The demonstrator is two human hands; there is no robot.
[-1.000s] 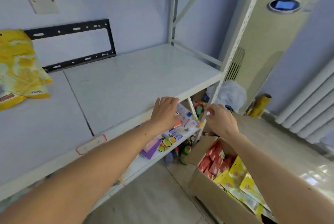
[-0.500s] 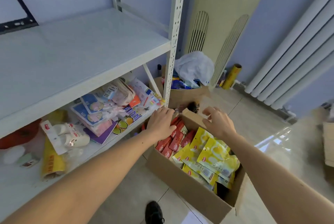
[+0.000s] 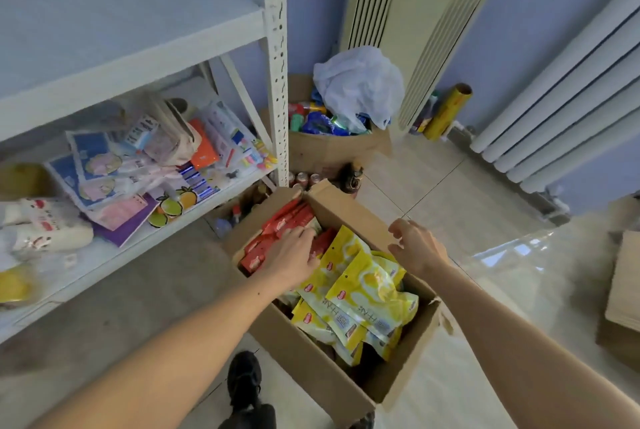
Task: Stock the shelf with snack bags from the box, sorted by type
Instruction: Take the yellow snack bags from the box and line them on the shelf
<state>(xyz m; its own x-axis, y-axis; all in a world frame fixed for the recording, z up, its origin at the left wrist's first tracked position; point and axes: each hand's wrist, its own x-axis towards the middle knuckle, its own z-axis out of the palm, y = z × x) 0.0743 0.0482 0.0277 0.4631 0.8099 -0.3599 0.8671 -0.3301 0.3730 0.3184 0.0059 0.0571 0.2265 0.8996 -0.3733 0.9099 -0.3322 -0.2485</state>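
The step in hand is judged to be the picking of red snack packets point(image 3: 277, 231) out of the cardboard box point(image 3: 322, 369) on the floor. The left hand point(image 3: 294, 255) is laid palm-down on the red packets at the far left end of the box; its fingers point(image 3: 306, 233) are extended and lie flat, touching the packets, and nothing is seen to be gripped. The right hand point(image 3: 417, 246) is held above the far right wall of the box, fingers loosely curled and apart, holding nothing.

For the step to be done well, it is advised that one type only be gathered per trip: the red packets should be pinched together as a bundle by the left hand, with the right hand used to steady the box wall or to hold back the yellow bags. A firm grip across several packets is recommended, as glossy film is likely to slide.

The yellow snack bags point(image 3: 367, 293) are seen piled loosely over the near half of the box, overlapping one another and leaning against the red packets. They are flat, glossy pouches with small red logos; print is too blurred to be read. The red packets are narrower and stand packed on edge.

The upper shelf board point(image 3: 131, 58) is seen above and to the left of the box.
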